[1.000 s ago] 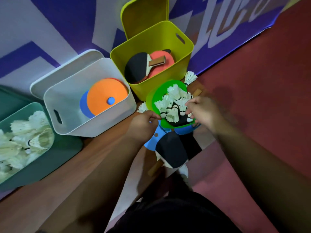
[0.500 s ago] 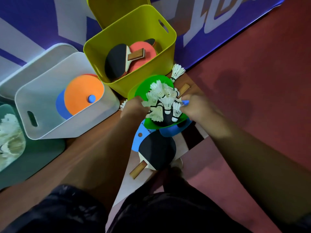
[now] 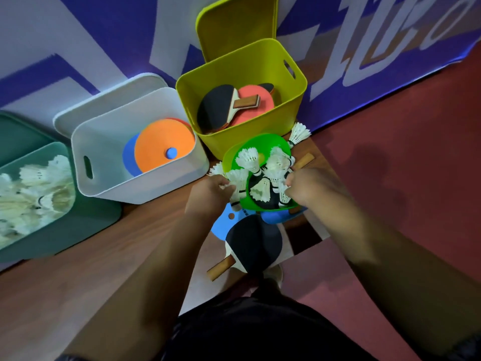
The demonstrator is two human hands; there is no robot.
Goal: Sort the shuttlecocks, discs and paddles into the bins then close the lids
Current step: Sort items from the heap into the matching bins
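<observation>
The teal bin (image 3: 86, 225) at the left already holds a heap of shuttlecocks (image 3: 33, 194). The white bin (image 3: 156, 186) beside it holds an orange disc (image 3: 161, 144), and the yellow bin (image 3: 247, 136) holds several paddles (image 3: 221, 105). All three lids (image 3: 234, 24) stand open behind the bins.

Sorting looks well along but unfinished. Just in front of the yellow bin lies a mixed pile: a black paddle (image 3: 255, 243) over a blue disc (image 3: 221, 225), and a green disc (image 3: 234, 157) carrying loose shuttlecocks (image 3: 260, 188).

The left hand (image 3: 208, 196) curls its fingers onto shuttlecocks at the pile's left edge. The right hand (image 3: 312, 188) curls onto some at its right edge.

By my judgement, what remains is to clear this pile into the bins and then shut the three lids.
</observation>
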